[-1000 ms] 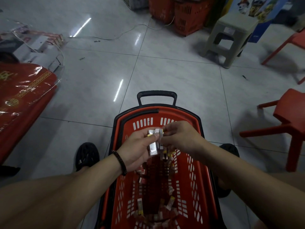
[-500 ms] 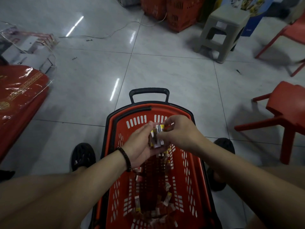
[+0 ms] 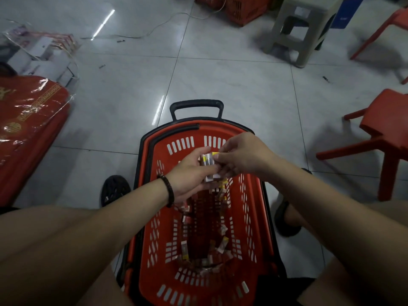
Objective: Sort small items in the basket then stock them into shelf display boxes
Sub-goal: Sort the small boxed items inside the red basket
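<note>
A red plastic shopping basket (image 3: 247, 195) with a black rim and handle stands on the floor between my feet. Several small red, white and yellow packets (image 3: 205, 259) lie scattered along its bottom. Above the basket's far half, my left hand (image 3: 189, 175) grips a small stack of packets (image 3: 208, 164). My right hand (image 3: 240, 157) pinches the top of that same stack with thumb and fingertips. Both hands meet over the basket, and the lower part of the stack is hidden by my left fingers.
A red wrapped bundle (image 3: 28, 120) and white boxes (image 3: 42, 56) lie at the left. A grey stool (image 3: 302, 29) and red baskets (image 3: 240, 7) stand at the back. A red chair (image 3: 386, 138) is at the right. A cable (image 3: 167, 21) runs across the tiles.
Both hands stay together over the basket, working the small stack; my right fingers have shifted onto its top. The view has tilted slightly.
</note>
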A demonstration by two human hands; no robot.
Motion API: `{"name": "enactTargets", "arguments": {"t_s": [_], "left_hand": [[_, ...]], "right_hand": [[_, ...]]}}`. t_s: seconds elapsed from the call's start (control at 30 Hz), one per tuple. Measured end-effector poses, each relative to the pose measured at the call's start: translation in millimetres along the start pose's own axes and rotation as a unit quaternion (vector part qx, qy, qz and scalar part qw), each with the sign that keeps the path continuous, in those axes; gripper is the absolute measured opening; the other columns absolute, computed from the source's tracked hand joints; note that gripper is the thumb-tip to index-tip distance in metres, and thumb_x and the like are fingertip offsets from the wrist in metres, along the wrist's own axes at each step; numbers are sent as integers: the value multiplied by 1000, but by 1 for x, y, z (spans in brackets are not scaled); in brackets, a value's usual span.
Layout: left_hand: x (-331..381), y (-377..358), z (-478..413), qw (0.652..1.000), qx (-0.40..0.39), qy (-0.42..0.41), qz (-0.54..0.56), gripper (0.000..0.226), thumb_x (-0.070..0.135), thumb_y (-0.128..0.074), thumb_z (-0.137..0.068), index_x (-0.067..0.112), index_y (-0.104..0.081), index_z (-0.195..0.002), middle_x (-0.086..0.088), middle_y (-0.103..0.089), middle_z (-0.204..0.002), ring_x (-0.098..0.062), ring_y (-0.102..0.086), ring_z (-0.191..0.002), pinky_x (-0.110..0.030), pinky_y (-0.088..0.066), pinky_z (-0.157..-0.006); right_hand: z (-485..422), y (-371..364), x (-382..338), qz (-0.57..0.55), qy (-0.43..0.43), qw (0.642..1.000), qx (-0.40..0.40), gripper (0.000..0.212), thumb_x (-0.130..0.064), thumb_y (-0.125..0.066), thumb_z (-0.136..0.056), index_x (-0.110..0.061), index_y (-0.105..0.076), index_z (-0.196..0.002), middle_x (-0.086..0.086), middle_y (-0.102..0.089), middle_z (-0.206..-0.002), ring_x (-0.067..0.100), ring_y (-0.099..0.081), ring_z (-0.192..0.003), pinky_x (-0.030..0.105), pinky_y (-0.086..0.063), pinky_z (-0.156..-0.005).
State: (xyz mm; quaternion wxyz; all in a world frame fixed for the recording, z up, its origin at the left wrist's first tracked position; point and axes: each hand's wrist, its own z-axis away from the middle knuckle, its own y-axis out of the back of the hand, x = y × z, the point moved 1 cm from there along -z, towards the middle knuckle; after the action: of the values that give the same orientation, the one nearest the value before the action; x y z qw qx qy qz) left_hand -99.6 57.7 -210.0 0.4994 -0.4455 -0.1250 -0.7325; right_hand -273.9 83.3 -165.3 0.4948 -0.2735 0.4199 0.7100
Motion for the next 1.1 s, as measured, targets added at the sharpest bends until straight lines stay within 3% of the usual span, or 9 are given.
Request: {"name": "enactTargets", "arguments": {"t_s": [0.07, 0.17, 0.27, 0.43, 0.47, 0.63, 0.73, 0.9, 1.1], "left_hand": [[0, 0, -3, 999, 3, 26, -30, 36, 3, -66, -99, 1, -58, -133, -25, -67, -132, -37, -69, -122, -56, -54, -106], [-11, -4, -9, 997, 41, 51, 45, 34, 6, -65, -99, -3, -58, -131, -23, -71, -127, -35, -71, -119, -50, -55, -107], [-45, -11, -21, 989, 113, 54, 74, 27, 8, -70, -97, 4, -65, -123, -13, -77, -116, -26, -72, -110, -38, -58, -93], [-133, -11, -60, 964, 232, 125, 36, 16, 14, -76, -91, 8, -74, -106, -5, -74, -83, -21, -64, -74, -29, -48, -61], [-146, -11, -68, 958, 251, 136, 22, 22, 19, -79, -87, 10, -76, -107, -4, -74, -85, -21, -65, -74, -28, -49, -61], [-192, -12, -98, 949, 273, 151, -51, 31, 28, -93, -76, 20, -76, -100, -8, -78, -101, -26, -74, -97, -44, -62, -92], [-215, -9, -122, 944, 286, 153, -65, 42, 36, -93, -73, 12, -77, -102, -10, -79, -97, -29, -76, -96, -44, -63, -91], [-241, -4, -150, 949, 257, 143, -113, 40, 43, -84, -86, 9, -81, -107, -10, -81, -96, -27, -76, -97, -45, -62, -92], [-235, -14, -147, 949, 245, 141, -144, 31, 39, -67, -100, 11, -79, -104, 0, -76, -92, -22, -72, -91, -32, -55, -79]], "right_hand": [[1, 2, 0, 19, -5, 1000, -2, 15, -20, -77, -98, -6, -76, -99, 12, -80, -79, 26, -80, -72, 34, -64, -65], [-1, 15, -4, 146, 27, 989, 29, 22, -38, -78, -96, -17, -80, -101, -1, -79, -87, 20, -78, -80, 34, -63, -68], [2, 39, -7, 235, 48, 967, 81, 30, -48, -74, -96, -23, -80, -112, -6, -73, -103, 16, -70, -99, 34, -58, -87], [8, 51, -3, 225, 41, 970, 80, 34, -48, -69, -100, -21, -78, -119, 1, -77, -119, 19, -71, -106, 39, -60, -95], [9, 49, -2, 235, 44, 968, 75, 36, -48, -68, -101, -20, -77, -121, 1, -76, -122, 19, -70, -109, 39, -59, -96], [8, 44, 12, 273, 31, 961, 33, 33, -47, -67, -102, -22, -77, -121, -1, -72, -130, 17, -66, -117, 33, -53, -93], [7, 42, 16, 287, 35, 957, 17, 30, -41, -66, -104, -21, -76, -125, -1, -71, -134, 17, -65, -120, 30, -50, -90], [0, 40, 22, 287, 29, 957, -5, 33, -45, -64, -104, -22, -75, -126, 0, -71, -134, 18, -65, -121, 30, -51, -92], [-4, 39, 22, 291, 38, 956, -11, 34, -48, -63, -104, -24, -74, -126, -3, -70, -133, 15, -65, -118, 29, -51, -89]]}}
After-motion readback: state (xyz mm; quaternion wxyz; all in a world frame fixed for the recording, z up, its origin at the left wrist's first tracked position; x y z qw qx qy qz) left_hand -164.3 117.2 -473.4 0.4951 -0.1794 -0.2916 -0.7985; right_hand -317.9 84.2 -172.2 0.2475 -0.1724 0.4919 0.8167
